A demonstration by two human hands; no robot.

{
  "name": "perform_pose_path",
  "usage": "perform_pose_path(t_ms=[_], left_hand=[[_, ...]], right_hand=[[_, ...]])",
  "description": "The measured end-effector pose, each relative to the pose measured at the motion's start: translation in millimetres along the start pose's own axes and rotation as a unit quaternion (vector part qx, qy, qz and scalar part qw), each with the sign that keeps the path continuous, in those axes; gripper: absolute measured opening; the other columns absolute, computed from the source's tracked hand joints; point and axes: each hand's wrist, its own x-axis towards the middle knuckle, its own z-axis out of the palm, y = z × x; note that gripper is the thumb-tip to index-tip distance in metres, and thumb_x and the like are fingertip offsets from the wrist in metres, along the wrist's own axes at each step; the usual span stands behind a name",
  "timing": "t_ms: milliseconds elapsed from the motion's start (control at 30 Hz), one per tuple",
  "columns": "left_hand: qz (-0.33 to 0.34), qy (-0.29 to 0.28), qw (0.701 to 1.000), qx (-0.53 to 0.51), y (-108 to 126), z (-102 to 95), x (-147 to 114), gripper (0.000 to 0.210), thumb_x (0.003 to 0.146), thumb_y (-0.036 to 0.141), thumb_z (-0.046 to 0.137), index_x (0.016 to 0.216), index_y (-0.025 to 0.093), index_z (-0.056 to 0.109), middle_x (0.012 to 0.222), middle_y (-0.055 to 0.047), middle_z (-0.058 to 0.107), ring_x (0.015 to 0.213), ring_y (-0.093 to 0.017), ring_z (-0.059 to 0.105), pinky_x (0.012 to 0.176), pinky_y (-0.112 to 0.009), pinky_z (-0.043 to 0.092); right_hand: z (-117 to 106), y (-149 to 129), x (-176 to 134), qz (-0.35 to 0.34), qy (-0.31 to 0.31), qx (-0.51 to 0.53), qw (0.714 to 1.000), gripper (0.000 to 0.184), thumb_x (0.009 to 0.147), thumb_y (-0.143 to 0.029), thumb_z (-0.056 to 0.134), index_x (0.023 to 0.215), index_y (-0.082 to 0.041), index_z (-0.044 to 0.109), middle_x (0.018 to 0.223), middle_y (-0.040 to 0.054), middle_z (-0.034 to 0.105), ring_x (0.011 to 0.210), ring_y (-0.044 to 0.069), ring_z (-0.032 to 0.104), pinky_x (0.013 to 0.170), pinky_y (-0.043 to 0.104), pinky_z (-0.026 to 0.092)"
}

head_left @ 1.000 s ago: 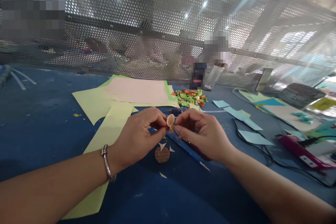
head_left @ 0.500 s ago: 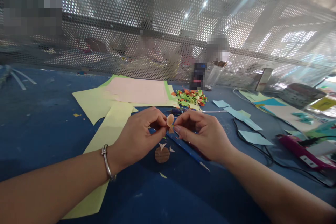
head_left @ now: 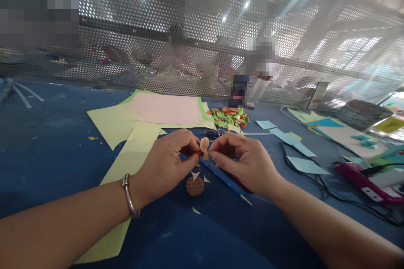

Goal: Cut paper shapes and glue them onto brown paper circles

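Between my two hands is a small peach-coloured paper piece, rounded at the top with a narrow folded tail below. My left hand pinches it from the left with thumb and forefinger. From the right, my right hand pinches its other side. Just below lies a round brown cardboard disc with a pale paper scrap at its upper edge. A blue brush-like tool slants across the table, partly hidden under my right hand.
Yellow paper and a pink sheet lie at left and behind. Curled green and orange paper scraps form a pile. Light blue slips, a black cable and a magenta power strip occupy the right. Perforated metal panels border the back.
Almost nothing differs. Both hands stay in place on the peach paper piece, which has tilted very slightly.
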Motion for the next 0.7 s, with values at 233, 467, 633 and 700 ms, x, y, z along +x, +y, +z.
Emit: perform_pose_path(t_ms=[233,467,633,700], left_hand=[[0.002,-0.005,1.000,0.003,-2.0,0.7,-1.9,0.013,0.082,0.011,0.063,0.079,0.023,0.064,0.088,0.000,0.069,0.079,-0.016,0.064,0.071,-0.031,0.051],[0.003,-0.003,1.000,0.012,-0.8,1.0,-1.3,0.011,0.082,0.012,0.063,0.077,0.022,0.064,0.084,-0.001,0.068,0.076,-0.016,0.063,0.068,-0.030,0.051],[0.002,-0.004,1.000,0.019,-1.0,0.9,-1.2,0.009,0.082,0.014,0.063,0.076,0.020,0.064,0.082,0.000,0.066,0.074,-0.015,0.062,0.067,-0.029,0.050],[0.001,-0.004,1.000,0.019,0.0,0.6,-1.1,0.009,0.082,0.014,0.063,0.076,0.020,0.063,0.081,0.000,0.066,0.072,-0.014,0.062,0.067,-0.029,0.050]], right_hand=[[0.8,-1.0,-0.8,0.000,0.000,-0.004,1.000,0.006,0.086,-0.025,0.066,0.085,-0.019,0.069,0.073,-0.0010,0.065,0.060,0.010,0.054,0.056,0.024,0.043],[2.6,-0.9,0.3,-0.006,0.002,-0.014,1.000,0.006,0.085,-0.025,0.066,0.084,-0.020,0.068,0.073,-0.0010,0.065,0.060,0.010,0.053,0.056,0.023,0.043],[2.3,-1.2,0.2,-0.007,0.002,-0.024,1.000,0.006,0.085,-0.026,0.067,0.085,-0.020,0.068,0.074,-0.0010,0.066,0.060,0.010,0.054,0.056,0.023,0.043],[2.1,-1.1,0.1,-0.007,0.002,-0.026,1.000,0.007,0.085,-0.027,0.067,0.086,-0.020,0.069,0.074,-0.0007,0.066,0.060,0.010,0.054,0.056,0.023,0.044]])
